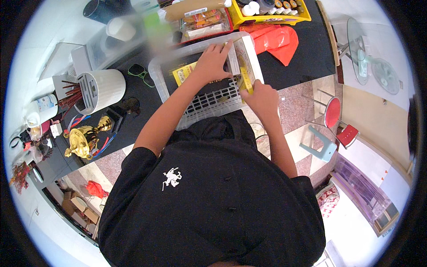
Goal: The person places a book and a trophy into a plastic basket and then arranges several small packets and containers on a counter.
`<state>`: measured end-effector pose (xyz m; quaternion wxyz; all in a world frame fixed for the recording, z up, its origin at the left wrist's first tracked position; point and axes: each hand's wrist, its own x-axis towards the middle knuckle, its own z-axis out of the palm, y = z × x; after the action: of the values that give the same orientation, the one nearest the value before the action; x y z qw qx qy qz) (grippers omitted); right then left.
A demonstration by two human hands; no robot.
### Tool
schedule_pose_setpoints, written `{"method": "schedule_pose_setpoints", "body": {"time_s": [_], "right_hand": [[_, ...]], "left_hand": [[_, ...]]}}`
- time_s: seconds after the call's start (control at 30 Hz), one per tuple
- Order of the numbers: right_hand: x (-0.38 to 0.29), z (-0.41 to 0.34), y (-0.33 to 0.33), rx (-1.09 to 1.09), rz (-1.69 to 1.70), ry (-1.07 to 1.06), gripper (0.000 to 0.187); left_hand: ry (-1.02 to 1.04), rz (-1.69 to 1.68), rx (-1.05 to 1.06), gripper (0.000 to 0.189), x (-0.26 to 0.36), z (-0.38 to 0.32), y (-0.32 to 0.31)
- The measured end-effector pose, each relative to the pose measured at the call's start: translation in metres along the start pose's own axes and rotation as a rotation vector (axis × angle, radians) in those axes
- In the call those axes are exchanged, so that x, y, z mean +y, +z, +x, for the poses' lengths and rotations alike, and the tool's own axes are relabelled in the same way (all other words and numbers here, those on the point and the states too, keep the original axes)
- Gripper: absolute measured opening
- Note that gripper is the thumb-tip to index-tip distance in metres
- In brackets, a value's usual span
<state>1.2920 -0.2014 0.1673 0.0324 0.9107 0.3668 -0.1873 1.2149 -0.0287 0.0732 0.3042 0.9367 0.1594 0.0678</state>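
Note:
A clear plastic basket (156, 75) with a slotted wall stands before me at the table's edge. My left hand (213, 63) reaches into it, thumb and forefinger spread at the two ends of a narrow white box (234, 61); whether it grips the box is unclear. My right hand (262, 96) is at the basket's right side, fingers around the lower end of a slim yellow box (246, 81). A larger white carton (252, 55) stands along that side. Under my left wrist lies a dark item with a yellow label (183, 73), partly hidden.
Behind the basket are a red-rimmed box of packets (203, 25), a yellow bin of bottles (272, 18) and a red plastic bag (280, 38). To the left are green-framed glasses (142, 74), a white holder (106, 88) and a gold trophy cup (80, 142). Stools (322, 145) stand right.

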Motion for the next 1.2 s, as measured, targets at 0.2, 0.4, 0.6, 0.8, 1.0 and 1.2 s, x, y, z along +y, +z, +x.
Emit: {"method": "schedule_pose_setpoints", "body": {"time_s": [0.2,0.4,0.6,0.8,1.0,1.2], "right_hand": [[0.005,-0.008,-0.052,-0.028,0.061,-0.048,0.045],[0.002,-0.01,-0.034,-0.061,0.077,-0.132,0.04],[0.002,-0.007,0.001,-0.014,0.062,-0.165,0.034],[0.003,0.013,0.062,0.145,0.185,-0.162,0.033],[-0.017,0.033,0.09,0.143,0.266,-0.136,0.029],[-0.017,0.034,0.098,0.196,0.546,-0.094,0.026]], "left_hand": [[0.02,0.077,-0.046,0.118,0.003,-0.002,-0.002],[-0.004,0.195,-0.022,0.112,0.009,0.004,0.015],[-0.008,0.193,0.054,0.095,0.003,0.004,0.023],[0.054,0.174,0.083,0.07,0.001,0.003,0.013],[0.021,0.024,0.246,0.036,0.001,-0.009,-0.002],[-0.089,-0.02,0.331,0.041,0.005,-0.053,-0.034]]}}
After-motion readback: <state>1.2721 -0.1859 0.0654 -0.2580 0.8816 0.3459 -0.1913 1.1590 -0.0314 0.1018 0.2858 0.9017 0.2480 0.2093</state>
